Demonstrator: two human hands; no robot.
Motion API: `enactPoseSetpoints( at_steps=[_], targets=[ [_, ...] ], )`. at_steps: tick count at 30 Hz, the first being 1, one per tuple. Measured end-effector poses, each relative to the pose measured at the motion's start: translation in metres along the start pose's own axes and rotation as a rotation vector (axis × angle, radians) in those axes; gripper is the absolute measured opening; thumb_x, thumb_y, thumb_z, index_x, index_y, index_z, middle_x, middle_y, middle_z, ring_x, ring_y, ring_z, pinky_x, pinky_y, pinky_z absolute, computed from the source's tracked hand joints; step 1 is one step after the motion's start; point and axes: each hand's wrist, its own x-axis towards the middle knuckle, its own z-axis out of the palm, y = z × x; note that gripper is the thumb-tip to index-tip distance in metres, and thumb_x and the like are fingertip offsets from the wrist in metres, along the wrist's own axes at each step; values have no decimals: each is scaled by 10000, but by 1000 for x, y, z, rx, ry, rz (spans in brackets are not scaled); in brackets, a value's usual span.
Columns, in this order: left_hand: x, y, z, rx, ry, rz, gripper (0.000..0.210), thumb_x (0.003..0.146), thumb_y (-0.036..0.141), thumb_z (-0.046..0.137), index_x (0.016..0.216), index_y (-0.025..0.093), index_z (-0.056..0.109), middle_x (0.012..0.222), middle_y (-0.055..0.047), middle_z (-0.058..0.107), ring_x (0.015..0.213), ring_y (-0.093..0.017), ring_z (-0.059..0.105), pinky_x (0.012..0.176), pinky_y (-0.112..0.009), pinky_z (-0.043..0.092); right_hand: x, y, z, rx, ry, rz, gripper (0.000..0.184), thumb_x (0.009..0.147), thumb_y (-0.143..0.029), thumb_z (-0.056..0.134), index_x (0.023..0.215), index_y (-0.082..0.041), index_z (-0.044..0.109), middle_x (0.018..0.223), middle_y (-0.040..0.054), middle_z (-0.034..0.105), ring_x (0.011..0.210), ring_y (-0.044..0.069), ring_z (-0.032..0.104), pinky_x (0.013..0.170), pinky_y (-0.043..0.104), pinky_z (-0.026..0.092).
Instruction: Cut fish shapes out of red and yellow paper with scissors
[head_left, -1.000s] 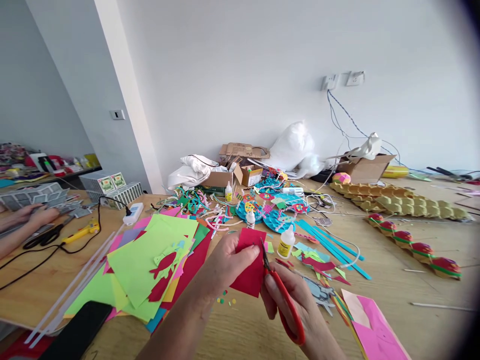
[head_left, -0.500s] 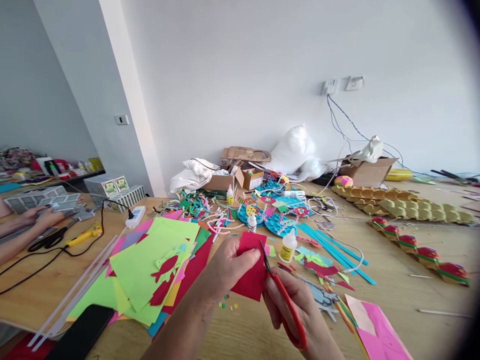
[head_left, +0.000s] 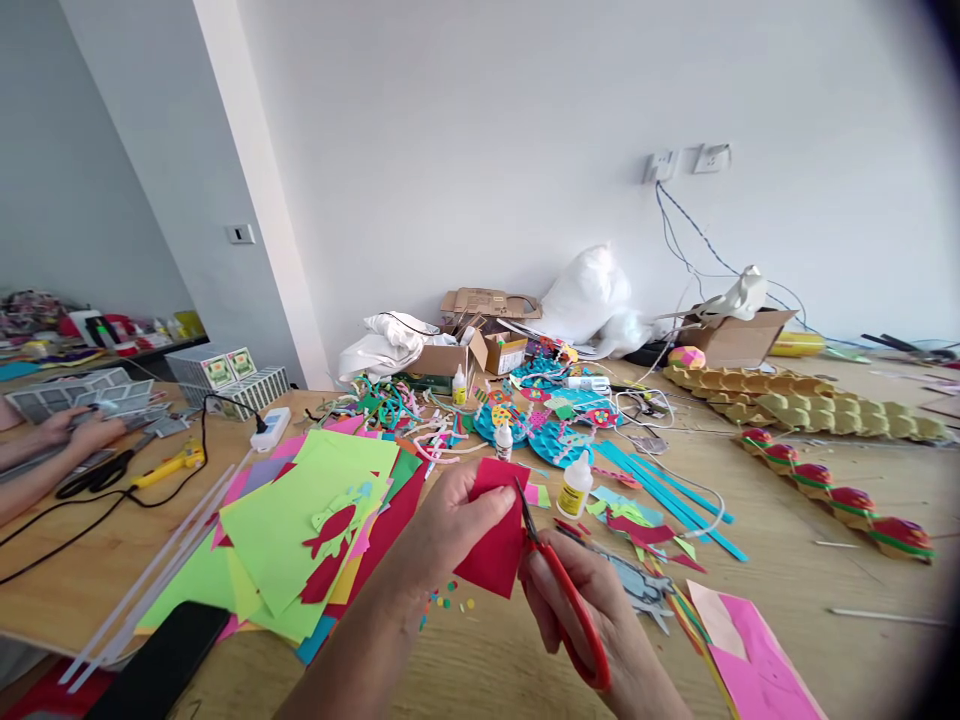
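My left hand point(head_left: 457, 520) pinches a piece of red paper point(head_left: 491, 565), thumb on top, and holds it up over the table. In my right hand point(head_left: 592, 600) is a pair of scissors point(head_left: 574, 610) with red handles. Their blades lie at the paper's right edge, pointing up and away from me; whether they are parted is hard to make out. To the left sits a stack of coloured paper point(head_left: 281, 535), mostly light green, with a red fish cutout point(head_left: 330, 530) on top. A glue bottle point(head_left: 575, 487) stands just beyond my right hand.
A black phone point(head_left: 161, 660) lies at the front left. Another person's hands point(head_left: 82, 430) work at the far left near a yellow glue gun point(head_left: 171, 465). Paper scraps point(head_left: 637, 525), blue strips point(head_left: 675, 495), egg cartons point(head_left: 847, 415) and a painted caterpillar point(head_left: 844, 495) lie to the right.
My hands, the red paper and the scissors have shifted slightly to the left. My left hand still holds the paper and my right hand the scissors.
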Motion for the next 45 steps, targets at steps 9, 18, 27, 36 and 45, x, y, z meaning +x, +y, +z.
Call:
enactPoseSetpoints(
  at_steps=[9, 18, 27, 36, 45],
  targets=[
    [0, 0, 3, 17, -71, 3, 126, 784, 214, 474, 716, 151, 560, 559, 43, 497, 471, -60, 419, 421, -154, 321, -3, -3, -3, 8, -32, -49, 486, 782, -650, 446, 599, -200, 425, 430, -48, 422, 413, 94, 360, 417, 209, 276],
    [0, -2, 1, -34, -94, 0, 116, 775, 235, 508, 761, 146, 580, 591, 37, 519, 495, -57, 439, 448, -147, 318, -3, -1, -4, 28, -43, -27, 511, 755, -685, 451, 607, -196, 431, 395, -63, 402, 372, 79, 315, 395, 205, 233],
    [-1, 2, -3, -5, -108, -59, 135, 769, 262, 521, 687, 156, 507, 541, 45, 476, 447, -57, 415, 421, -160, 284, -4, -1, -6, 26, -62, -19, 475, 791, -640, 446, 612, -200, 426, 377, -67, 396, 365, 78, 292, 391, 206, 207],
    [-1, -5, -9, 87, -42, -79, 188, 752, 323, 566, 669, 165, 506, 537, 40, 496, 454, -71, 431, 432, -184, 296, -3, -5, -7, 0, -87, 9, 491, 758, -675, 452, 595, -213, 418, 359, -66, 392, 341, 79, 284, 359, 203, 188],
    [-2, 5, -12, 95, -101, -122, 154, 760, 284, 552, 677, 154, 559, 560, 29, 526, 461, -69, 449, 433, -182, 290, -1, -4, -14, -43, -141, 30, 536, 706, -740, 445, 581, -219, 420, 356, -62, 402, 312, 79, 287, 323, 208, 186]
  ],
)
